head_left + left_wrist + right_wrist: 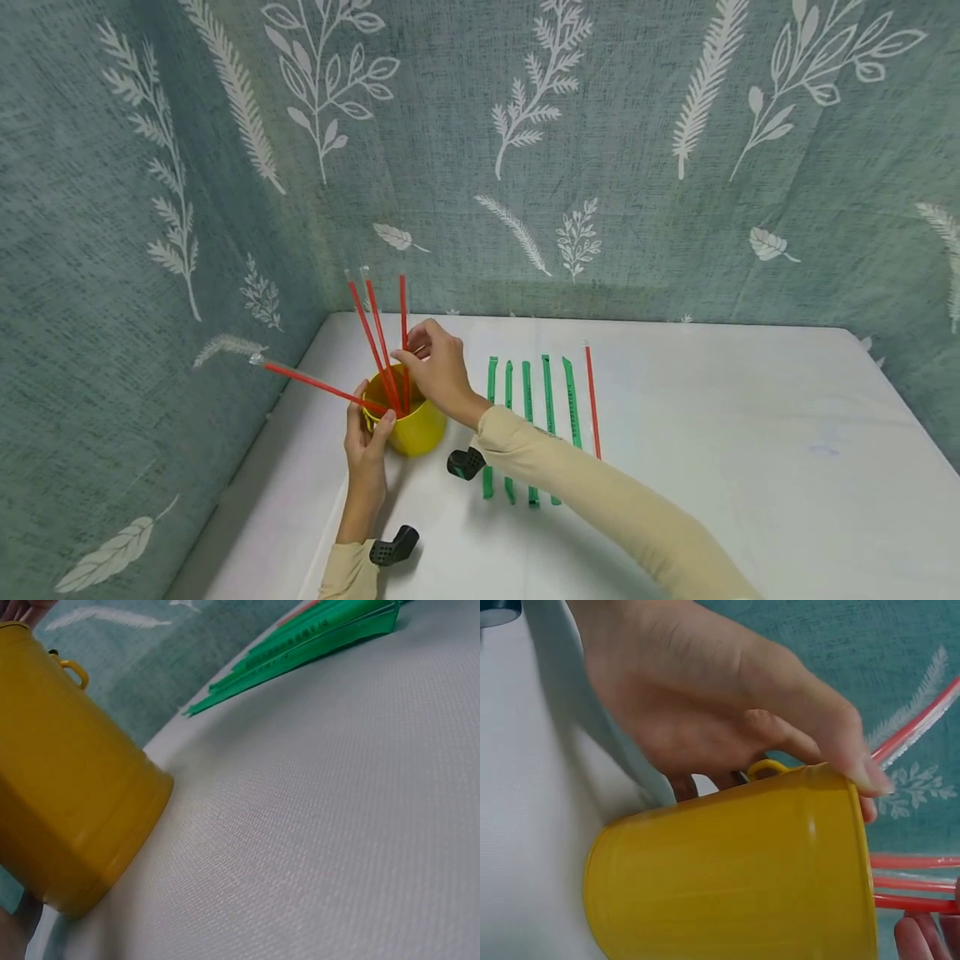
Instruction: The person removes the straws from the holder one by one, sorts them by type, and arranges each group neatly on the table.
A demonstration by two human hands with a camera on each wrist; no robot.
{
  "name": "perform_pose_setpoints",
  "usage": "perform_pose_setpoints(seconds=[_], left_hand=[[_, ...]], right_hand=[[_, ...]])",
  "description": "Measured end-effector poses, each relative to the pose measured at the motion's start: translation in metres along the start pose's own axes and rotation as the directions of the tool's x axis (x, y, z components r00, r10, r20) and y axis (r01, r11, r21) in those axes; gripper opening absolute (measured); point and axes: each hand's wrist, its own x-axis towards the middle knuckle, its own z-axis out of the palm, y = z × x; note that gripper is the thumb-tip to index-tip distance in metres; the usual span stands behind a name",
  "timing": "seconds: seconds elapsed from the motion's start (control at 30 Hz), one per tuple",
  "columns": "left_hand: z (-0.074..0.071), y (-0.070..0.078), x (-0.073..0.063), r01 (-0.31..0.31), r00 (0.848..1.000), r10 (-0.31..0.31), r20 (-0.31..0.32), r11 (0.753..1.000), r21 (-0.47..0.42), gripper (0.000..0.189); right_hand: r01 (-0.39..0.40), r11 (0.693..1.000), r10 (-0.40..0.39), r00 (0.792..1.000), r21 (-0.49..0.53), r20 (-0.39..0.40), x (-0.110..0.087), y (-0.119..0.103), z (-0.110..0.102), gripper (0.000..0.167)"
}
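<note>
At the nearest part, two beige sleeves (618, 496) are seen above the white tabletop (750, 417), whose near edge is not shown. At each wrist a small black device (395, 546) is worn. By the left hand (367, 454) a yellow bucket (416, 432) is gripped at its rim, with the thumb on one side and the fingers on the other. The bucket is placed near the left edge of the tabletop, toward the far left corner. Four red straws (372, 333) in clear wrapping are held inside it; one is leaned strongly over the left edge. By the right hand (444, 375), the rightmost of these straws is pinched between thumb and fingers.

To the right of the bucket, five green strips (528, 396) are laid in a row, pointed toward the far edge, and beside them a single red straw (592, 400) is laid. In the left wrist view, a fine woven texture is seen on the surface. Near the right edge it is marked by a faint bluish stain (823, 450). Beyond the far and left edges, the room is closed by grey-green hangings (450, 142), which are printed with white leaves and feathery sprigs.
</note>
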Motion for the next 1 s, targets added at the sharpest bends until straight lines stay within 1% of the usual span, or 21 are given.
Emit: perform_pose_setpoints(seconds=[0.2,0.33,0.53,0.77,0.87,1.0], left_hand=[[0.000,-0.001,0.003,-0.006,1.000,0.007,0.012,1.000,-0.015,0.062],[0.000,0.000,0.004,-0.019,1.000,0.020,0.013,0.999,-0.033,0.061],[0.001,0.003,0.003,-0.024,1.000,0.024,-0.008,0.999,-0.031,0.061],[0.001,0.003,0.000,-0.029,1.000,0.029,-0.012,0.998,-0.054,0.061],[0.001,0.003,-0.001,-0.024,1.000,0.023,-0.012,0.998,-0.059,0.061],[0.002,0.004,-0.002,-0.033,0.999,0.033,-0.009,0.997,-0.075,0.061]], right_hand=[[0.044,0.998,-0.042,0.998,0.042,-0.049,0.003,-0.005,-0.008,0.019],[0.045,0.996,-0.040,0.997,0.071,-0.067,0.005,-0.012,-0.015,0.019],[0.048,0.993,-0.039,0.996,0.105,-0.084,0.007,-0.022,-0.025,0.018],[0.081,0.975,-0.055,0.990,0.208,-0.129,0.006,-0.033,-0.035,0.020],[0.096,0.965,-0.061,0.988,0.246,-0.145,0.003,-0.045,-0.044,0.019],[0.099,0.955,-0.056,0.986,0.278,-0.158,-0.001,-0.066,-0.060,0.019]])
